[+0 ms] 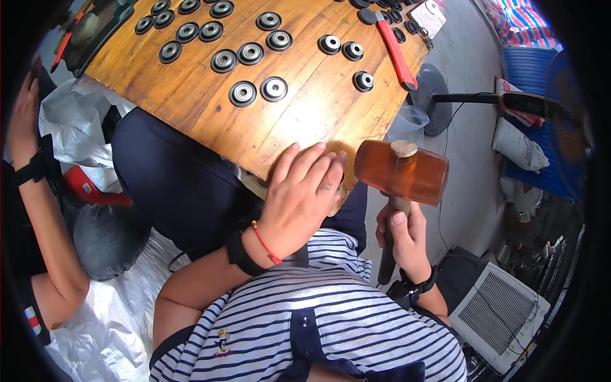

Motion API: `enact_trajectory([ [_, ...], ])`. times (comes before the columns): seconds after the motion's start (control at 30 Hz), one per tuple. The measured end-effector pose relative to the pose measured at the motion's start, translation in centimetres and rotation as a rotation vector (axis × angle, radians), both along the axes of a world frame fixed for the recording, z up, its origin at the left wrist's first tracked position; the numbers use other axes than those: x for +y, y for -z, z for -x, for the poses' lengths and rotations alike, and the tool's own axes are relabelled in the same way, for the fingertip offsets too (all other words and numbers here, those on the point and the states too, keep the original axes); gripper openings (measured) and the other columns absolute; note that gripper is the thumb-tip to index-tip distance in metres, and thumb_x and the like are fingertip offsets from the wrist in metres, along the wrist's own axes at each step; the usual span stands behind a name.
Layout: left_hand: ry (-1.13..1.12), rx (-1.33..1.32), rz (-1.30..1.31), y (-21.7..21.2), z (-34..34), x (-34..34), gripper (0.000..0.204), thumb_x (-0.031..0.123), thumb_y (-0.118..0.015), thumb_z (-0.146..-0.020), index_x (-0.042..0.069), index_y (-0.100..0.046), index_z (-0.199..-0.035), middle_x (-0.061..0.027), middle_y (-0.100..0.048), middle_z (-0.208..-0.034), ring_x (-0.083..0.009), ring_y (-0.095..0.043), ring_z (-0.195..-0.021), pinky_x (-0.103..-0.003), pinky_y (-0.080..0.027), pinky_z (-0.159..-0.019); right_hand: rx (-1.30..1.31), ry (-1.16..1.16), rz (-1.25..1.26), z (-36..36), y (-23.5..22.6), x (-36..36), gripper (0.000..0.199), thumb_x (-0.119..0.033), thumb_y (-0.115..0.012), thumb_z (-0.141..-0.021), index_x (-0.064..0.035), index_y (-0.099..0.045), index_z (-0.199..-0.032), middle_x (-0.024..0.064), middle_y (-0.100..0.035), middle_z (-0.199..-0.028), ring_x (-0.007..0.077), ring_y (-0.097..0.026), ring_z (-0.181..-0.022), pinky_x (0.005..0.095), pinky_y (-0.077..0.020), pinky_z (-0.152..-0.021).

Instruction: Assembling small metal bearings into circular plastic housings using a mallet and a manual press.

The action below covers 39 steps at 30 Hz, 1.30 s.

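Note:
My right hand point(407, 239) is wrapped round the dark handle of a mallet point(372, 162). Its amber, barrel-shaped head is raised beside the table's near corner, with the wooden handle end showing on top. Palm down at that corner lies my left hand point(302, 197), fingers stretched over the wood; its thumb is hidden, and I cannot make out what is under the index finger side. Beyond it, several round metal bearings with black rims point(274, 89) are spread over the wooden table point(210, 121). A few smaller ones point(363, 81) sit to the right.
A red utility knife point(396, 54) lies along the table's right edge near loose black discs point(367, 16). On the left is another person's arm point(54, 223), by a dark rounded seat point(108, 239). A fan base point(433, 102) and a white grilled appliance point(499, 312) stand on the right.

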<state>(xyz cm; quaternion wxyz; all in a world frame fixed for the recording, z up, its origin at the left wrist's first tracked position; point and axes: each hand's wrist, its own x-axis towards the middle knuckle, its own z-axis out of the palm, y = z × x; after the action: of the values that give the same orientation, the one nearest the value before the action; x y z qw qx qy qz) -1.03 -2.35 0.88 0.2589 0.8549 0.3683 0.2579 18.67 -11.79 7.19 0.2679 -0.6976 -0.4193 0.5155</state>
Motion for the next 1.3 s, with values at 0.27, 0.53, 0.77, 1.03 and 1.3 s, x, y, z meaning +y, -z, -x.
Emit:
enact_trajectory([
  [0.27, -0.052, 0.218, -0.288, -3.1, -0.3, 6.5, 0.036, 0.015, -0.067, -0.079, 0.001, -0.062, -0.112, -0.0158, -0.058, -0.115, -0.0310, -0.053, -0.114, -0.043, -0.040, -0.100, 0.091, 0.317, -0.165, -1.6, 1.0, -1.8, 0.056, -0.048, -0.042, -0.100, 0.0023, -0.045, -0.125, 0.0044, -0.049, -0.069, 0.0104, -0.047, -0.047, 0.0226, -0.0371, -0.042],
  [0.53, 0.127, 0.285, -0.343, 0.6, -6.0, 10.0, 0.057, 0.025, -0.070, -0.081, -0.005, -0.051, -0.127, -0.0198, -0.050, -0.134, -0.0311, -0.044, -0.129, -0.043, -0.034, -0.107, 0.151, 0.308, -0.184, -0.9, 0.0, -1.1, 0.054, -0.043, -0.046, -0.099, 0.0039, -0.044, -0.126, 0.0053, -0.051, -0.072, 0.0107, -0.050, -0.052, 0.0233, -0.0405, -0.045],
  [0.77, 0.356, 0.138, -0.099, 0.4, 1.4, 1.0, 0.064, 0.027, -0.070, -0.080, -0.001, -0.048, -0.133, -0.0169, -0.048, -0.138, -0.0288, -0.043, -0.131, -0.049, -0.027, -0.112, -0.014, 0.126, -0.095, -1.8, 0.1, -2.2, 0.048, -0.040, -0.050, -0.099, 0.0024, -0.047, -0.121, 0.0049, -0.053, -0.075, 0.0104, -0.052, -0.058, 0.0241, -0.0429, -0.048],
  [1.03, -0.046, -0.004, -0.110, 2.7, 2.1, 0.3, 0.085, 0.048, -0.069, -0.080, -0.004, -0.038, -0.139, -0.0171, -0.050, -0.137, -0.0295, -0.044, -0.132, -0.047, -0.027, -0.111, -0.626, -0.477, -0.115, 0.7, -1.7, 1.5, 0.036, -0.024, -0.065, -0.088, 0.0040, -0.054, -0.108, 0.0121, -0.061, -0.066, 0.0260, -0.059, -0.052, 0.0362, -0.0466, -0.053],
  [1.3, -0.047, -0.075, -0.060, 2.6, 2.3, 0.4, 0.086, 0.043, -0.074, -0.075, -0.007, -0.040, -0.136, -0.0169, -0.052, -0.135, -0.0293, -0.045, -0.130, -0.045, -0.027, -0.111, -0.639, -0.428, -0.079, 1.6, -3.0, 2.1, 0.044, -0.034, -0.055, -0.097, 0.0040, -0.050, -0.119, 0.0158, -0.055, -0.071, 0.0150, -0.053, -0.058, 0.0298, -0.0442, -0.052],
])
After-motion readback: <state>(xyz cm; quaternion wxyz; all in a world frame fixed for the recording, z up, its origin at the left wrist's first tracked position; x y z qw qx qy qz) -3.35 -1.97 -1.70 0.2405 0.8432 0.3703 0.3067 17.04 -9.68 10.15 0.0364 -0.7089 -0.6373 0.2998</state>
